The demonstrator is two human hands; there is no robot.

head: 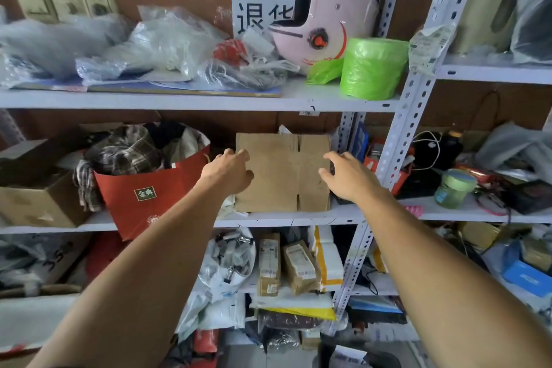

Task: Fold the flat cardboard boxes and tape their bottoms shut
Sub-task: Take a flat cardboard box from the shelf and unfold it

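A flat brown cardboard box (pixel 283 172) stands upright on the middle shelf (pixel 298 218), leaning back. My left hand (pixel 228 175) is at its left edge, fingers curled over that edge and touching it. My right hand (pixel 348 178) is at the box's right edge, fingers spread and thumb in front of the card. Neither hand visibly grips the box. No tape roll for sealing is clearly seen near the hands.
A red paper bag (pixel 146 194) stuffed with clothes sits left of the box. A perforated white shelf post (pixel 391 140) stands just right of it. A green twine roll (pixel 372 69) and a pink helmet (pixel 325 18) are on the upper shelf. Parcels crowd the lower shelf.
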